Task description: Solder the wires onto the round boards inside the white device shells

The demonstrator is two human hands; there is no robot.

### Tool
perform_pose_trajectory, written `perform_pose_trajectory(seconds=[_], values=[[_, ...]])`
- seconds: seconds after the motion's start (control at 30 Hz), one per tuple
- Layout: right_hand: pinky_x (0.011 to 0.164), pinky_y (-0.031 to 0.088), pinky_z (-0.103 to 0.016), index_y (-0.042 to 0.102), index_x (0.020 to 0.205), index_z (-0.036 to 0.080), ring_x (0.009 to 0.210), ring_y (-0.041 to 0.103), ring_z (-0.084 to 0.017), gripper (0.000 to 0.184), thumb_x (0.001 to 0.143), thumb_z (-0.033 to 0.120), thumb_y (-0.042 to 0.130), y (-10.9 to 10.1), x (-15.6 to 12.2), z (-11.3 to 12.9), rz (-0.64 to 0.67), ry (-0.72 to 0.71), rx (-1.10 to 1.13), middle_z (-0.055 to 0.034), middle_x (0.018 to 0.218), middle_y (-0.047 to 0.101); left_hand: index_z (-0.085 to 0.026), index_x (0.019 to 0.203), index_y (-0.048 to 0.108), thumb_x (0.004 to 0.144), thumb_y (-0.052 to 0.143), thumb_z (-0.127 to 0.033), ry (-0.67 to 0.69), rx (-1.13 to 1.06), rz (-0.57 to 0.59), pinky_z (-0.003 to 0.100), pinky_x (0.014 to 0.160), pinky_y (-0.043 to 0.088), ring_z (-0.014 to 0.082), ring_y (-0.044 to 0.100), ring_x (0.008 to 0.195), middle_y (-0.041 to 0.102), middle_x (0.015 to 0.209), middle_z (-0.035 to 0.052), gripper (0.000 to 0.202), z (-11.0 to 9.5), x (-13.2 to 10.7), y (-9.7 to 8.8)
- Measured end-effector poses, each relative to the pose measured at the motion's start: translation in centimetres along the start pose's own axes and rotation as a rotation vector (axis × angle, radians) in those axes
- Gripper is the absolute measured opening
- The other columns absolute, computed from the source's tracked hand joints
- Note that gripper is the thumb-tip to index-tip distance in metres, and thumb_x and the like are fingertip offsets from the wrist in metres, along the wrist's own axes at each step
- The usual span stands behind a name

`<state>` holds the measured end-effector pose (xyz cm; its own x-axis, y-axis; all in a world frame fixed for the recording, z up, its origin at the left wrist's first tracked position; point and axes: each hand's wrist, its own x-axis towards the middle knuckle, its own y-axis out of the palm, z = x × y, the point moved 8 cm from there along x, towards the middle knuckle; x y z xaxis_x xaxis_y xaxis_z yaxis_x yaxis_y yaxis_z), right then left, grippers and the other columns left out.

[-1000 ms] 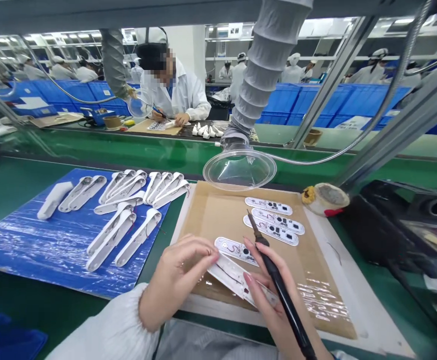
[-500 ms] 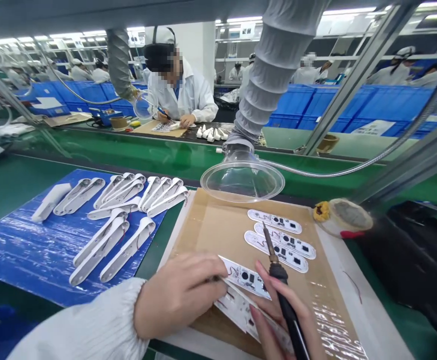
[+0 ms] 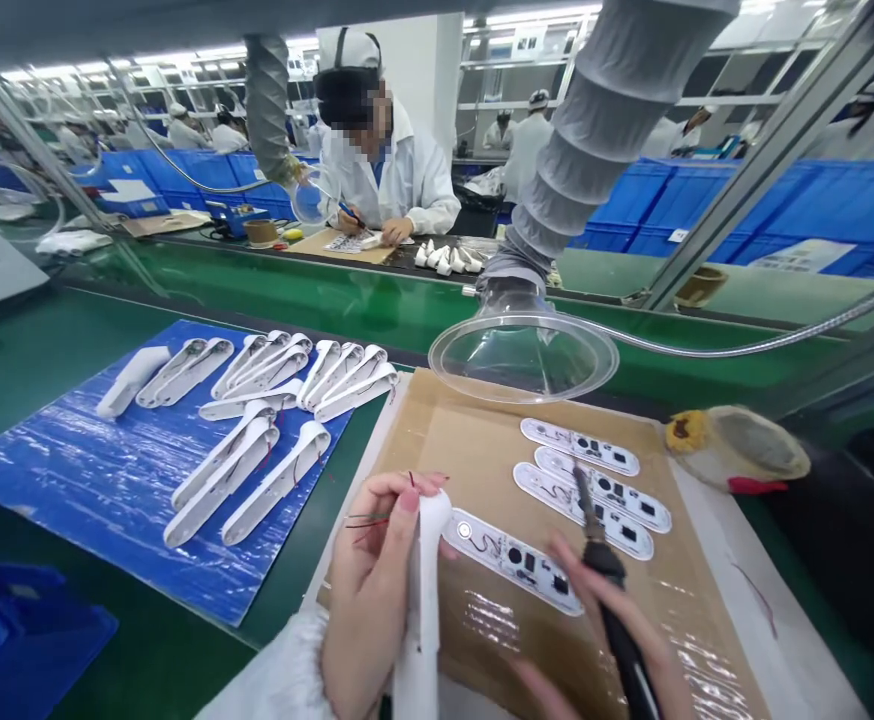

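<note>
Left hand (image 3: 369, 590): we grasp a white casing (image 3: 426, 590) with it at six o'clock from the centre of our view, curved end toward twelve, wires (image 3: 366, 523) showing at our fingers.
Right hand (image 3: 654, 640): blurred, between four and five o'clock, gripping our soldering iron (image 3: 623, 640); whether its tip touches anything, we cannot tell.
Nearest board (image 3: 512, 556): on our brown mat (image 3: 444, 415), five o'clock, between our hands.
Three boards (image 3: 632, 498): four o'clock.
Blue sheet (image 3: 99, 480): between eight and nine o'clock, bearing more casings (image 3: 223, 485).
</note>
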<state>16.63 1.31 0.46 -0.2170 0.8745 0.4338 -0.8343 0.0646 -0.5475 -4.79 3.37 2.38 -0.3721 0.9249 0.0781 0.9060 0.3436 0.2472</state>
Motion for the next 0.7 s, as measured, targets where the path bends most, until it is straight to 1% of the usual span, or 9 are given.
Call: perform_pose_trajectory(seconds=[0.1, 0.17, 0.27, 0.33, 0.4, 0.47, 0.53, 0.6, 0.7], values=[[0.104, 0.052, -0.057, 0.041, 0.144, 0.025, 0.125, 0.057, -0.036, 0.062, 0.088, 0.038, 0.066, -2.3, -0.3, -2.3, -0.029, 0.085, -0.284, -0.0110, 0.144, 0.053, -0.022, 0.095, 0.068, 0.096, 0.057, -0.024, 0.054, 0.105, 0.205, 0.022, 0.058, 0.064, 0.0223, 0.072, 0.099, 0.072, 0.099, 0.0057, 0.011, -0.9, 0.2, -0.4], [0.103, 0.053, -0.055, 0.041, 0.142, 0.024, 0.125, 0.058, -0.034, 0.055, 0.093, 0.039, 0.059, -2.3, -0.3, -3.1, 0.027, 0.089, -0.349, -0.0112, 0.144, 0.052, -0.023, 0.098, 0.070, 0.094, 0.059, -0.016, 0.190, 0.264, 0.340, 0.026, 0.069, 0.065, 0.0218, 0.070, 0.103, 0.073, 0.100, 0.0051, 0.014, -2.0, 0.1, -0.6], [0.093, 0.061, -0.043, 0.043, 0.135, 0.025, 0.118, 0.064, -0.028, 0.041, 0.096, 0.031, 0.055, -1.6, 0.3, -2.7, 0.052, 0.033, -0.320, -0.0101, 0.138, 0.058, -0.023, 0.102, 0.069, 0.090, 0.060, -0.005, 0.468, 0.511, 0.511, 0.029, 0.092, 0.061, 0.0182, 0.070, 0.104, 0.073, 0.100, 0.0038, 0.024, -4.2, 0.0, -0.2], [0.087, 0.063, -0.038, 0.044, 0.132, 0.027, 0.111, 0.068, -0.026, 0.039, 0.095, 0.028, 0.057, -1.0, 0.7, -2.1, 0.065, -0.001, -0.284, -0.0090, 0.135, 0.061, -0.022, 0.107, 0.067, 0.091, 0.058, -0.003, 0.598, 0.623, 0.661, 0.029, 0.095, 0.059, 0.0182, 0.068, 0.108, 0.073, 0.103, 0.0052, 0.026, -5.0, 0.2, 1.1], [0.092, 0.062, -0.038, 0.042, 0.136, 0.028, 0.116, 0.065, -0.026, 0.045, 0.094, 0.025, 0.059, -0.1, 0.9, -1.7, 0.132, -0.016, -0.214, -0.0090, 0.139, 0.058, -0.019, 0.106, 0.067, 0.095, 0.052, -0.006, 0.727, 0.773, 0.823, 0.031, 0.097, 0.058, 0.0200, 0.064, 0.117, 0.072, 0.109, 0.0078, 0.023, -4.7, 0.4, 3.1], [0.100, 0.058, -0.039, 0.039, 0.138, 0.029, 0.125, 0.059, -0.025, 0.049, 0.094, 0.025, 0.060, 0.5, 0.8, -1.4, 0.194, -0.028, -0.144, -0.0087, 0.144, 0.053, -0.014, 0.098, 0.068, 0.096, 0.048, -0.008, 0.895, 0.971, 0.971, 0.035, 0.099, 0.057, 0.0251, 0.058, 0.127, 0.069, 0.117, 0.0127, 0.021, -3.1, 0.4, 5.6], [0.102, 0.056, -0.039, 0.037, 0.140, 0.029, 0.128, 0.056, -0.024, 0.051, 0.094, 0.025, 0.060, 0.7, 0.5, -1.3, 0.210, -0.043, -0.108, -0.0081, 0.143, 0.054, -0.009, 0.087, 0.068, 0.095, 0.049, -0.008, 1.035, 1.109, 1.073, 0.041, 0.099, 0.057, 0.0310, 0.053, 0.132, 0.066, 0.123, 0.0180, 0.021, -0.9, 0.4, 7.9], [0.101, 0.057, -0.039, 0.036, 0.141, 0.030, 0.126, 0.058, -0.023, 0.054, 0.093, 0.026, 0.062, 0.7, 0.3, -1.6, 0.194, -0.029, -0.098, -0.0079, 0.140, 0.057, -0.008, 0.082, 0.068, 0.094, 0.053, -0.009, 1.073, 1.137, 1.100, 0.049, 0.104, 0.053, 0.0343, 0.049, 0.135, 0.065, 0.124, 0.0195, 0.019, 0.9, 0.5, 9.6], [0.097, 0.059, -0.039, 0.034, 0.143, 0.032, 0.120, 0.063, -0.024, 0.061, 0.092, 0.025, 0.064, 0.7, 0.4, -2.3, 0.141, 0.044, -0.079, -0.0088, 0.146, 0.051, -0.011, 0.084, 0.069, 0.094, 0.054, -0.011, 0.969, 1.128, 0.967, 0.060, 0.111, 0.040, 0.0353, 0.040, 0.140, 0.061, 0.128, 0.0170, 0.018, 1.6, 0.6, 10.3]])
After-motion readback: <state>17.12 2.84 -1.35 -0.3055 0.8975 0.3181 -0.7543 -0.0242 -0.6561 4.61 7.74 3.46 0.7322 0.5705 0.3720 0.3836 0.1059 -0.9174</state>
